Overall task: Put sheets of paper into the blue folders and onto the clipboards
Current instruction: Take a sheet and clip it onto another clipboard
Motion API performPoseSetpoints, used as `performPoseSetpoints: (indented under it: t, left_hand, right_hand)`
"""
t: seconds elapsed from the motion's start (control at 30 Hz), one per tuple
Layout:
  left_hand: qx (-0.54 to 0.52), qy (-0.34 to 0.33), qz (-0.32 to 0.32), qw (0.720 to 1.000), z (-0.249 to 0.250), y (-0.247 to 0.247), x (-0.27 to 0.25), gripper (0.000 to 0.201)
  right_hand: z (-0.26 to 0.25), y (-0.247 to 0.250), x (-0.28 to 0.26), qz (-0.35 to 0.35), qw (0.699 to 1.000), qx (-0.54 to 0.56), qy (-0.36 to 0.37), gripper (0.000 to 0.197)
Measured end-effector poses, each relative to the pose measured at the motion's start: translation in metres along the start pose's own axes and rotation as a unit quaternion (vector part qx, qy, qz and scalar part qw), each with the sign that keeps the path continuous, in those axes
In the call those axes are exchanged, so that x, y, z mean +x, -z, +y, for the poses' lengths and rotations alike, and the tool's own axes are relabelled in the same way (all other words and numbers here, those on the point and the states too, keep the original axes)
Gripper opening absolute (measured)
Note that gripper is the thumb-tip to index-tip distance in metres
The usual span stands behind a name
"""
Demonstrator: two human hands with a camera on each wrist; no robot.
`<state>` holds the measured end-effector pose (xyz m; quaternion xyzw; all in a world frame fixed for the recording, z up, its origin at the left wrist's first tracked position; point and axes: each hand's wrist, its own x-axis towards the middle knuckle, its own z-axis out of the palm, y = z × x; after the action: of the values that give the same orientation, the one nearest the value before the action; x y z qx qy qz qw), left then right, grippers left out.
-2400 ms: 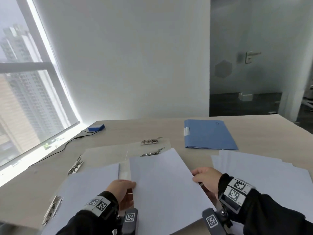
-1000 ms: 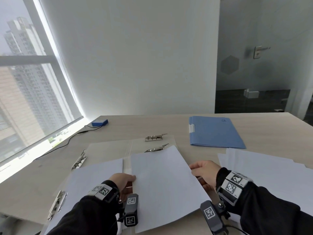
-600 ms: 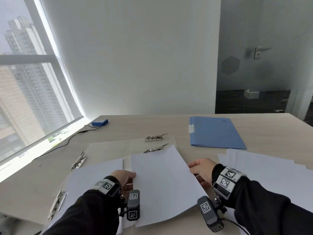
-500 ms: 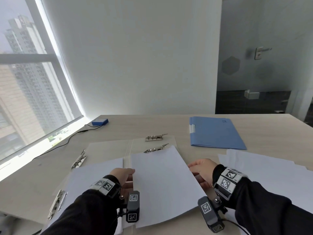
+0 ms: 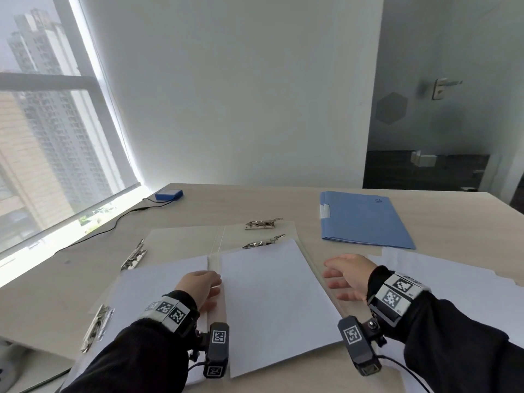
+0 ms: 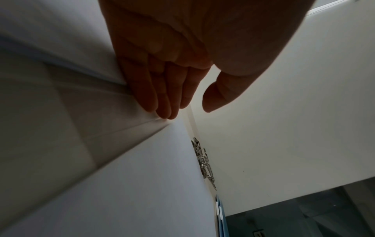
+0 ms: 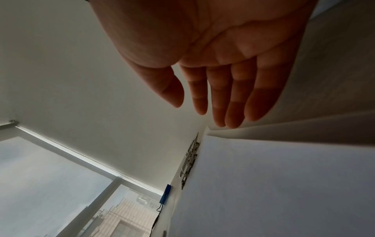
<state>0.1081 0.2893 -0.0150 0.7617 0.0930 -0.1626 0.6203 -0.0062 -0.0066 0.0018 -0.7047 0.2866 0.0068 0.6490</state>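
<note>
White sheet [image 5: 276, 302] lying flat on the clipboard [image 5: 309, 252], top edge just short of the clip [image 5: 263, 243]. Left hand [image 5: 200, 287] flat-fingered at its left edge, right hand [image 5: 347, 275] spread, off its right edge, holding nothing. Best to square the edges, lift the clip, then slide the top under.

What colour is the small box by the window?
Blue; the small flat box shows best in the head view.

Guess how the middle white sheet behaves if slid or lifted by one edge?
The middle sheet looks thin and lies flat, so lifted by one edge it would likely droop. Its smooth face probably slides easily over the clipboard. Its near end overhangs the table edge, so a push might tip it off.
</note>
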Motion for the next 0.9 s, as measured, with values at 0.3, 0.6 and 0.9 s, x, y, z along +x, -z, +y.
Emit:
performPoseSetpoints:
  t: [0.3, 0.6, 0.9]
  left_hand:
    - [-0.004, -0.026, -0.002, 1.0, -0.01, 0.003, 0.006, 0.019]
    - [-0.005, -0.03, -0.015, 0.999, -0.01, 0.006, 0.008, 0.023]
    - [-0.027, -0.036, -0.03, 0.999, -0.016, 0.013, 0.009, 0.023]
  right_hand:
    - [-0.024, -0.043, 0.028, -0.03, 0.997, 0.063, 0.024, 0.026]
    - [-0.057, -0.088, 0.085, -0.035, 0.996, 0.084, 0.011, 0.035]
    - [-0.071, -0.13, 0.104, 0.048, 0.978, -0.13, 0.156, 0.052]
